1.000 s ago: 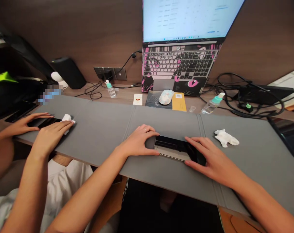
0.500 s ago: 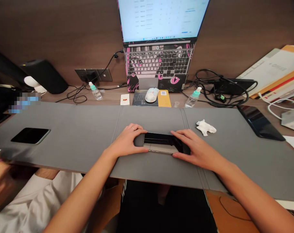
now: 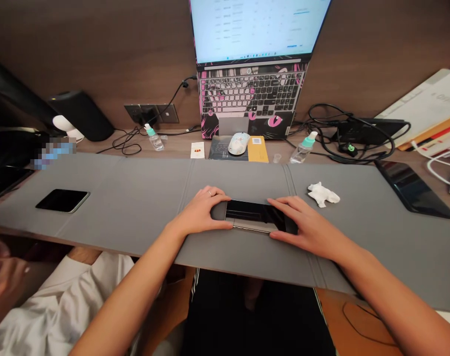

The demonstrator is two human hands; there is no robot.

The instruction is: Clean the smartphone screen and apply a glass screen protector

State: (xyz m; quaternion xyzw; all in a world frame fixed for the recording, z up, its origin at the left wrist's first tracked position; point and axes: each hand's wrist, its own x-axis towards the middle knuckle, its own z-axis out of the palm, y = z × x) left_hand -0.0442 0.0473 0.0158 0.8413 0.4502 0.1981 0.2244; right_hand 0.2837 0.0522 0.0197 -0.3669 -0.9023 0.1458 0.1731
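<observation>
Gripping a black phone (image 3: 249, 213) from opposite ends, the left hand (image 3: 206, 211) and the right hand (image 3: 302, 221) each set a thumb on its near long edge and fingers on the far one. The phone lies between the two hands, seemingly flat on a grey mat (image 3: 136, 198) that covers much of the counter (image 3: 178, 146). Holding it by the edges probably steadies both ends while leaving the middle of its glossy face uncovered; how hard either hand presses, I cannot tell. Beyond the right hand and off to its right sits a crumpled white tissue (image 3: 323, 194), perhaps put there to be close by yet out of the fingers' way. Farther past the right hand, a spray bottle (image 3: 301, 151) stands upright behind the mat's far edge. Ahead of both hands, the open laptop (image 3: 249, 91) is likely kept back to leave working room. Well to the left of the left hand lies a second phone (image 3: 63, 200), nearer a co-worker's hand (image 3: 6, 272), which may explain its place.
</observation>
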